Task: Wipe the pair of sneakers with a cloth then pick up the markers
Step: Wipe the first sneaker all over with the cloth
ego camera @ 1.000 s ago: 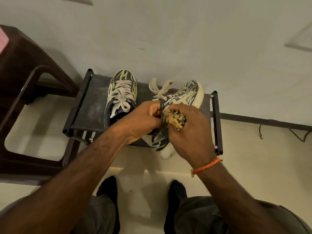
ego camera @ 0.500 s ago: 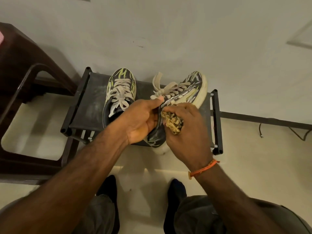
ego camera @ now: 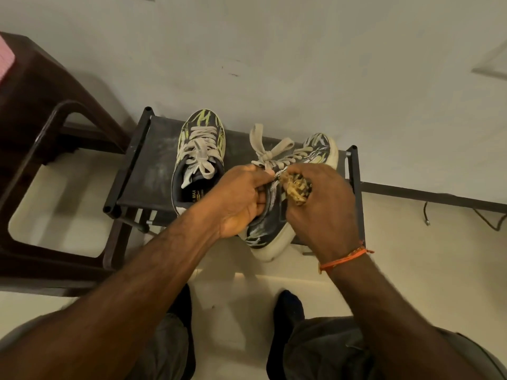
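The right-hand sneaker (ego camera: pixel 277 215) is shown held above the near right part of a low black rack (ego camera: pixel 142 171). Its long axis runs diagonally, with the toe directed away and to the right and the heel toward the viewer; the shoe is tilted onto its side, so that the pale sole faces right. The collar is gripped by the curled fingers of the left hand (ego camera: pixel 241 198). A crumpled yellowish cloth (ego camera: pixel 297 187) is bunched in the closed right hand (ego camera: pixel 323 207) and pressed against the upper beside the laces. The second sneaker (ego camera: pixel 199 157) stands upright on the rack to the left, toe pointing away toward the wall. An orange thread band (ego camera: pixel 343 259) is seen on the right wrist. A dark brown chair (ego camera: pixel 35 127) stands at far left.
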